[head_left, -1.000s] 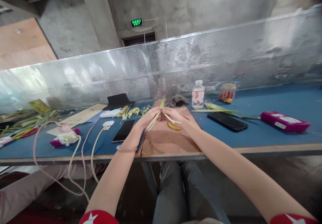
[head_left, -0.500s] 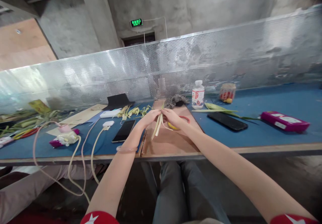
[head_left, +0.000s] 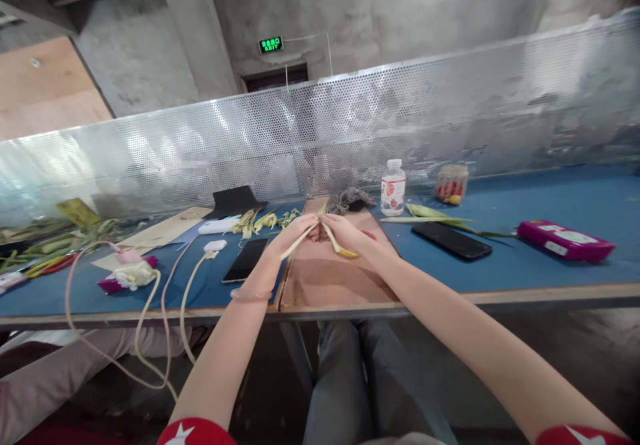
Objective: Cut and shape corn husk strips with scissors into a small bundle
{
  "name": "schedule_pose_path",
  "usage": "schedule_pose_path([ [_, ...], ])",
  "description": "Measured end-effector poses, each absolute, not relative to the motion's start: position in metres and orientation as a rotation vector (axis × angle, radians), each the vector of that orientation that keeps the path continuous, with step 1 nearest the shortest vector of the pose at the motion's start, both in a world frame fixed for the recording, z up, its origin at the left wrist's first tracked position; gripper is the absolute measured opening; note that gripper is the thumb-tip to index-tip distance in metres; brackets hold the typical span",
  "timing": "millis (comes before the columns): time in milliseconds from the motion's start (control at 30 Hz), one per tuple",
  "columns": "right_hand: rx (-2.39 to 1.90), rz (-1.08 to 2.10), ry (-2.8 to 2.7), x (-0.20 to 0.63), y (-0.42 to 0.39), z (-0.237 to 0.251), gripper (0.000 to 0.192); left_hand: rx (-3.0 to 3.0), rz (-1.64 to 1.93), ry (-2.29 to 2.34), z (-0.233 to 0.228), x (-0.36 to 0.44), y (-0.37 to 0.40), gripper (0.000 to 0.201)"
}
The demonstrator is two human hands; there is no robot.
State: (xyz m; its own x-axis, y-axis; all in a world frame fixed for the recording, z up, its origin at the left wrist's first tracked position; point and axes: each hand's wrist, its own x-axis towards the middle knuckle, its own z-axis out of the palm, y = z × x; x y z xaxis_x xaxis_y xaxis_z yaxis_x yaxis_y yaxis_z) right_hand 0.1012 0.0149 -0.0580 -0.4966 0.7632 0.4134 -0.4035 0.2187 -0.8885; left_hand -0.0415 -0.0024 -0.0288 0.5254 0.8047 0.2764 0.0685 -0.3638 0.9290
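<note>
Both hands are meeting over the brown board (head_left: pixel 330 278) at the middle of the bench. The left hand (head_left: pixel 293 235) is pinching 1 pale leaf strip (head_left: pixel 299 239), which is slanting down toward the left from the fingertips. The right hand (head_left: pixel 345 230) is closing its fingers on a 2nd strip (head_left: pixel 334 239), which is curving down to the right and ending over the board. The 2 strips are joining where the fingertips touch. A thin bangle (head_left: pixel 251 293) is sitting on the left wrist.

Just left of the board, a dark phone (head_left: pixel 246 259) is lying on the blue tabletop (head_left: pixel 550 205). Cut leaf scraps (head_left: pixel 265 219) are lying behind the hands. To the right: a white bottle (head_left: pixel 393 189), a 2nd phone (head_left: pixel 451 240), a green leaf (head_left: pixel 435 215), a pink case (head_left: pixel 565 241). Cables (head_left: pixel 150 311) are hanging off the front edge at left.
</note>
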Motion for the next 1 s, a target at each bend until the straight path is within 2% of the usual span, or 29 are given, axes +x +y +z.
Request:
schedule_pose_path([
  [167,-0.373,1.481,-1.535,0.103,0.015,-0.059,0.031,1.818,0.889,0.740,-0.027,-0.041,-0.005,0.026],
  [500,-0.497,1.435,-1.553,0.103,0.014,-0.058,0.032,1.789,0.960,0.898,-0.028,-0.039,-0.004,0.014],
  [1000,-0.519,1.297,-1.522,0.101,0.024,-0.059,0.029,1.734,0.964,0.876,-0.031,-0.039,-0.002,0.015],
])
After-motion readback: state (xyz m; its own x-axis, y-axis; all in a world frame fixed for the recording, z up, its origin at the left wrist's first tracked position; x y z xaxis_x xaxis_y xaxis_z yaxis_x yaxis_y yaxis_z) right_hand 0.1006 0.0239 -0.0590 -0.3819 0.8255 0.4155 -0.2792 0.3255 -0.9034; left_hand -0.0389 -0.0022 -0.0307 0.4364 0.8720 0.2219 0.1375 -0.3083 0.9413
